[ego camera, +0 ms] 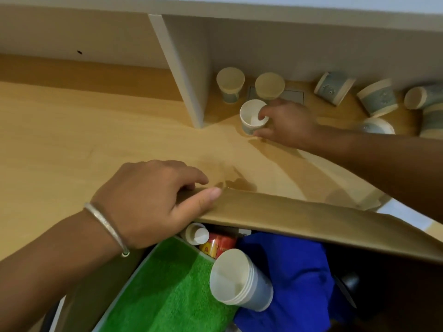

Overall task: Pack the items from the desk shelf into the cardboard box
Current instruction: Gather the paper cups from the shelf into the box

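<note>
My right hand (286, 124) reaches into the desk shelf and pinches the rim of an upright paper cup (251, 118), one finger inside and the thumb outside. My left hand (153, 202) grips the flap of the cardboard box (299, 219) at the desk's near edge, thumb on top, fingers over its edge. Inside the box lie a stack of paper cups (239, 280), a green towel (172, 291), a blue cloth (292, 271), a red can (219, 245) and a white bottle (196, 233).
Two upside-down cups (230, 83) (269, 86) stand behind the held cup. Several more cups (377, 97) lie tipped at the shelf's right. A white divider panel (184, 73) borders the compartment on the left. The wooden desk (72, 140) stretches leftward.
</note>
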### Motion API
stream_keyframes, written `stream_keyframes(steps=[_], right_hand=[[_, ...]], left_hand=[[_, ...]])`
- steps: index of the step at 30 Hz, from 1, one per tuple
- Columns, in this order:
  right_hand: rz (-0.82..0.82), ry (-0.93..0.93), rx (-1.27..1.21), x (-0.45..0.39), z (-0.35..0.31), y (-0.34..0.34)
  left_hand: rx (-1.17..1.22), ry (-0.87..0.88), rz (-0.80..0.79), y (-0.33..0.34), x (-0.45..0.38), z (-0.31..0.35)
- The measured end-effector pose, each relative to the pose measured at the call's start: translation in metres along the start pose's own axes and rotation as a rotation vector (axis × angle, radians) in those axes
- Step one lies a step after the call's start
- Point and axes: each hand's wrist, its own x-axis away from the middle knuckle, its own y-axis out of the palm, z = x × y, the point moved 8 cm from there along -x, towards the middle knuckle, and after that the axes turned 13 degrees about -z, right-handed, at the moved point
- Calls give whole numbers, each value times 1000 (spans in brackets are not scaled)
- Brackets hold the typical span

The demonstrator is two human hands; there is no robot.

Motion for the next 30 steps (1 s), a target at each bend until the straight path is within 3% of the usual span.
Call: stream_keyframes(steps=[4,9,14,30], right_hand=[[43,-48,-68,5,0,-4],[250,-112,-224,28,0,-46],[365,0,-252,32,22,-79],[154,224,41,-24,30,-50]], left_hand=[[6,25,12,-1,-1,1],[-19,26,38,-3,0,2],[-27,32,53,-6,-3,1],[-63,47,111,-11,-1,3]])
